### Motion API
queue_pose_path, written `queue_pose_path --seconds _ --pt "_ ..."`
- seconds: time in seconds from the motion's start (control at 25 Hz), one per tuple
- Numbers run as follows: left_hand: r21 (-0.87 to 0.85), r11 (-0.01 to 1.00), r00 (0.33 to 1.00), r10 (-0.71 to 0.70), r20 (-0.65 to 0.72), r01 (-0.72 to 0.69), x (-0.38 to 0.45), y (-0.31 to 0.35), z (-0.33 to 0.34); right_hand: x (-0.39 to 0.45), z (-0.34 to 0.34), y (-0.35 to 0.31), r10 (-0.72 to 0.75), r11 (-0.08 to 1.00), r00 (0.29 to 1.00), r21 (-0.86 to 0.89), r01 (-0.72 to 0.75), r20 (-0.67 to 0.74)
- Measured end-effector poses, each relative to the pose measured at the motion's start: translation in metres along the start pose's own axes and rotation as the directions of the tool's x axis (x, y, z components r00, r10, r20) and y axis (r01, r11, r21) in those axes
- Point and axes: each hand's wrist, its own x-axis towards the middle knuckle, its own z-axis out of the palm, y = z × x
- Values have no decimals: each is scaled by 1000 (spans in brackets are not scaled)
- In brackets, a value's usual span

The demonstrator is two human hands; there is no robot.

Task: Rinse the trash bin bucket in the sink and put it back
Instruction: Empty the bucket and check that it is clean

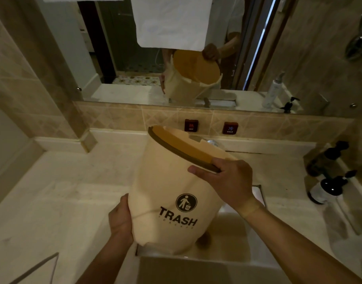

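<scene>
The trash bin (pixel 171 193) is held tilted above the sink (pixel 233 232), set into the counter (pixel 63 201). Its lower side is cupped by the left hand (pixel 120 219); the brown lid's (pixel 176 143) edge is gripped by the right hand (pixel 227 179). Rinsing seems not yet begun. Next, the lid must probably be opened and water run from the tap (pixel 211 142) behind.

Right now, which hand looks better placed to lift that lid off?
The right hand, probably: its grip already curls over the lid edge, while the left hand steadies the trash bin over the sink.
</scene>
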Motion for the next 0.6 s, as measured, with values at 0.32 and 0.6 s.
queue_pose_path --seconds 0.32,0.6 --pt "42 999 997 -19 -72 22 -10 -18 -6 -14 5 3 -8 1000 1000 -27 8 16" --pt "70 998 999 8 -39 -5 -16 -10 17 -4 -5 19 -30 999 1000 -18 30 0"
